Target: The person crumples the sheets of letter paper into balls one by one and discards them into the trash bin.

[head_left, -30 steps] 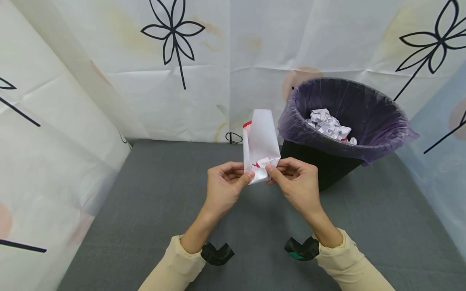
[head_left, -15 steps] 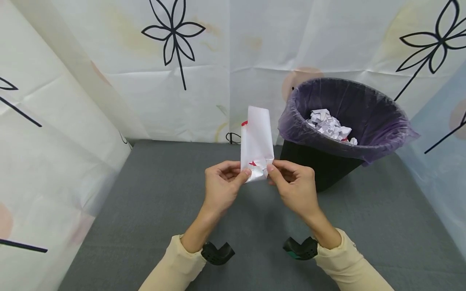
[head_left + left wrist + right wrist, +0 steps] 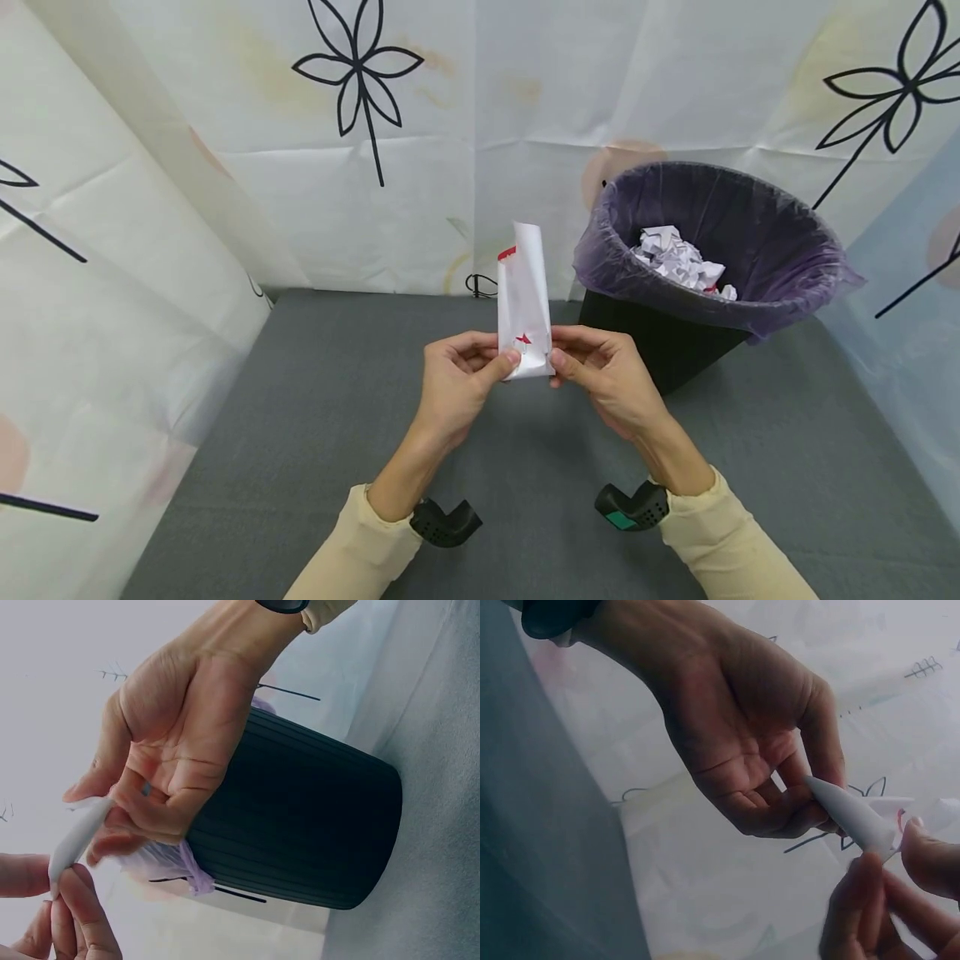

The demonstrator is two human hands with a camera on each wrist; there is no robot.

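A strip of folded white paper (image 3: pixel 524 300) with red print stands upright between my hands, held above the table. At its lower left edge my left hand (image 3: pixel 459 385) pinches it, thumb in front and fingers behind. My right hand (image 3: pixel 613 377) pinches the lower right corner the same way. In the left wrist view the paper (image 3: pixel 77 838) appears edge-on, thin and slightly rounded. The right wrist view shows the folded paper (image 3: pixel 855 817) tapering, with a loose flap and a bit of red near the left thumb. The fingers behind the sheet are partly hidden.
A black bin (image 3: pixel 630 337) with a purple liner (image 3: pixel 780 225) stands at the back right, close to my right hand. Crumpled paper (image 3: pixel 678 258) lies inside it. A grey cloth (image 3: pixel 337 433) covers the table, and patterned white curtains (image 3: pixel 247 167) enclose the back and sides.
The paper has become narrower, its right side folded in toward the left. My right hand has shifted a little left at the fingertips, while its wrist has swung right. The left hand barely moved.
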